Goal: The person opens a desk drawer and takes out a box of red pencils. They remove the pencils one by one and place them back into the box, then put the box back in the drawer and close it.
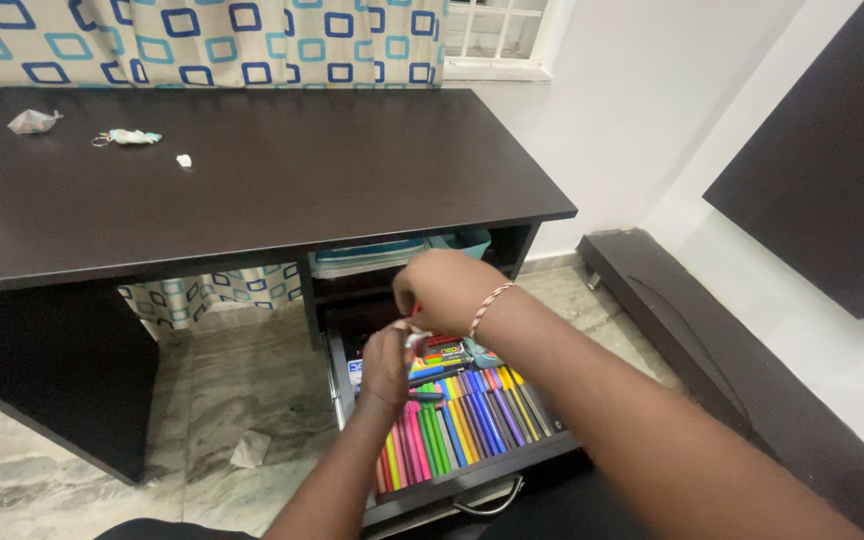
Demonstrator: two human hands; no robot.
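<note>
Both my arms reach down and forward from the bottom of the view, over the open drawer [452,485] under the dark desk [252,180]. My left hand [389,365] hangs low above the drawer, wrist bent, fingers curled in around something small and reddish near the fingertips; what exactly it is, I cannot tell. My right hand [447,290] sits just above and slightly behind it, back of the hand up, fingers folded down toward the left one, a thin bracelet [489,307] round the wrist. The two hands meet close together, almost touching at the fingertips; whether the right one grips anything, I cannot tell. Below them the drawer is packed with a row of coloured markers [462,425], pink, green, yellow, blue, purple, lying side by side, with a blue pen [432,375] crossing on top. Up on the desk, well apart from me, lie a crumpled wrapper [33,121] and a keyring [127,137].
</note>
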